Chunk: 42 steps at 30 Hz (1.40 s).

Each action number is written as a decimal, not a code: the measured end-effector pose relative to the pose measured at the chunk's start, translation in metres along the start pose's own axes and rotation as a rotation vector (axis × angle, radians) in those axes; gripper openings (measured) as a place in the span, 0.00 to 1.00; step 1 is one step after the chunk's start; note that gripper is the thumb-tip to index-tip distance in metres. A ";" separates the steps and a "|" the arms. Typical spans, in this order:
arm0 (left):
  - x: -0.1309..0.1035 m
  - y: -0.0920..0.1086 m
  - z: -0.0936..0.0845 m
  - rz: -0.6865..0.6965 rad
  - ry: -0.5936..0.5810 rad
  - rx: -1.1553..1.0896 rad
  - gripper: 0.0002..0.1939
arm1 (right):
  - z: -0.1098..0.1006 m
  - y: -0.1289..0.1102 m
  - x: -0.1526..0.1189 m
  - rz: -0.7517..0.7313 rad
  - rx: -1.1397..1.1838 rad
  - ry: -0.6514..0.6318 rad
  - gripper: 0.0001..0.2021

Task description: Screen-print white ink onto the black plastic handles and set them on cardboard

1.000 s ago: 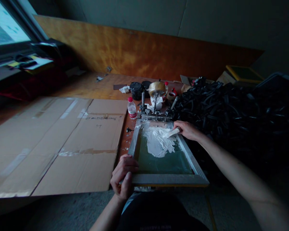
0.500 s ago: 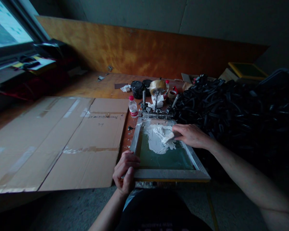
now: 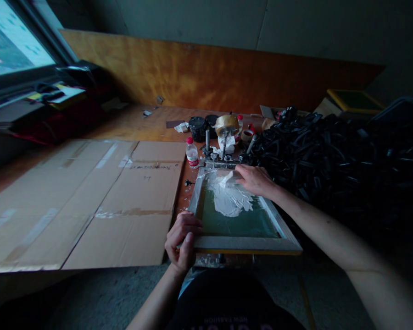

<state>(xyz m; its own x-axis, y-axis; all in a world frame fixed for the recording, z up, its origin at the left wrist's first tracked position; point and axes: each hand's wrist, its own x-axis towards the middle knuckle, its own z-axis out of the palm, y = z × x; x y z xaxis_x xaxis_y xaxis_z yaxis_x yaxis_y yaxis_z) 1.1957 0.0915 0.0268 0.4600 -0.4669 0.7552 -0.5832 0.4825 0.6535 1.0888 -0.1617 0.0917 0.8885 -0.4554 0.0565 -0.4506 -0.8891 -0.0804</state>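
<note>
A framed screen (image 3: 241,244) with a green mesh lies in front of me, its far edge at a metal hinge clamp (image 3: 223,163). White paste (image 3: 231,200) is spread over the far half of the mesh. My left hand (image 3: 183,239) is closed round the frame's near left corner. My right hand (image 3: 254,179) is over the far right part of the screen, its fingers closed on a whitish scraper (image 3: 226,178) coated with paste. The fingers partly hide the scraper.
Flattened cardboard (image 3: 134,192) covers the table's left side. A red-capped bottle (image 3: 192,153), black tubs (image 3: 197,128) and a tape roll (image 3: 226,124) stand behind the screen. A heap of black parts (image 3: 316,160) lies on the right.
My right hand has moved away from me and slightly left with the scraper, toward the screen's far edge. The paste's outline has changed. My left hand stays on the corner.
</note>
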 end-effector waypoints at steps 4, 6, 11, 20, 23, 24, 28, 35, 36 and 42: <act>-0.001 -0.001 0.000 0.012 0.007 -0.003 0.12 | 0.002 -0.008 0.005 -0.003 -0.017 -0.072 0.09; -0.001 -0.001 0.000 0.015 -0.002 -0.002 0.12 | -0.002 -0.008 0.002 -0.041 0.001 -0.113 0.10; 0.000 0.000 0.001 -0.004 0.014 0.010 0.13 | -0.012 -0.009 -0.007 -0.043 0.014 -0.096 0.10; -0.001 -0.002 0.001 0.010 0.007 -0.022 0.13 | -0.012 -0.016 -0.005 -0.040 -0.030 -0.131 0.11; -0.001 -0.002 0.001 0.011 0.015 -0.026 0.13 | -0.012 -0.018 -0.002 -0.024 -0.019 -0.121 0.11; 0.000 -0.002 0.001 0.011 0.015 -0.024 0.13 | -0.012 -0.017 0.000 -0.008 -0.026 -0.127 0.11; 0.001 -0.002 0.001 0.012 0.013 -0.021 0.13 | -0.014 -0.012 0.006 0.014 -0.047 -0.148 0.11; 0.001 -0.001 0.001 0.000 0.012 -0.004 0.13 | 0.007 -0.021 0.020 -0.009 0.021 -0.075 0.09; 0.000 -0.001 0.001 -0.002 0.013 -0.003 0.13 | 0.009 -0.020 0.020 -0.048 0.043 -0.080 0.09; -0.001 -0.002 0.000 0.012 0.001 -0.002 0.13 | -0.012 0.009 0.008 -0.155 0.133 -0.185 0.09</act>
<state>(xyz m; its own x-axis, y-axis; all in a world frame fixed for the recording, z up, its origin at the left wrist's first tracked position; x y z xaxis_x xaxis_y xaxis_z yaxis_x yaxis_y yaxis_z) 1.1965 0.0904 0.0247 0.4538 -0.4604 0.7630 -0.5872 0.4895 0.6446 1.0907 -0.1736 0.1036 0.9522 -0.2876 -0.1033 -0.3037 -0.9280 -0.2158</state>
